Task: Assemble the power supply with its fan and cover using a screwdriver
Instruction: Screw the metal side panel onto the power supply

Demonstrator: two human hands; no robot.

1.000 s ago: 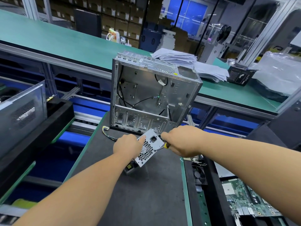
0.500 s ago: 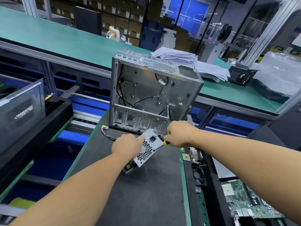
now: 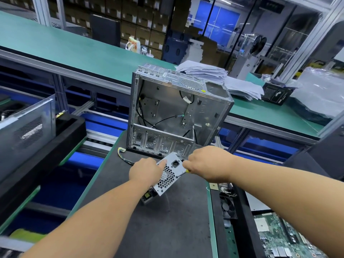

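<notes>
The power supply (image 3: 168, 175) stands tilted on the dark mat (image 3: 158, 220), its perforated face and socket turned toward the camera, just in front of the open computer case (image 3: 175, 112). The left hand (image 3: 146, 171) grips its left edge — fingers wrapped behind the housing, thumb lying across the top corner of the grille. The right hand (image 3: 208, 164) is on the opposite side, at the unit's upper right corner, curled into a fist round a screwdriver (image 3: 183, 173); only a bit of yellow handle and the thin shaft show below the knuckles, the shaft slanting down-left to the right rim of the perforated face. A yellow-and-black cable (image 3: 123, 157) trails over the mat from behind the left hand toward the case's lower left corner. To the right of the mat lie a small black fan (image 3: 228, 208) and — further down — a green circuit board (image 3: 286, 237).
</notes>
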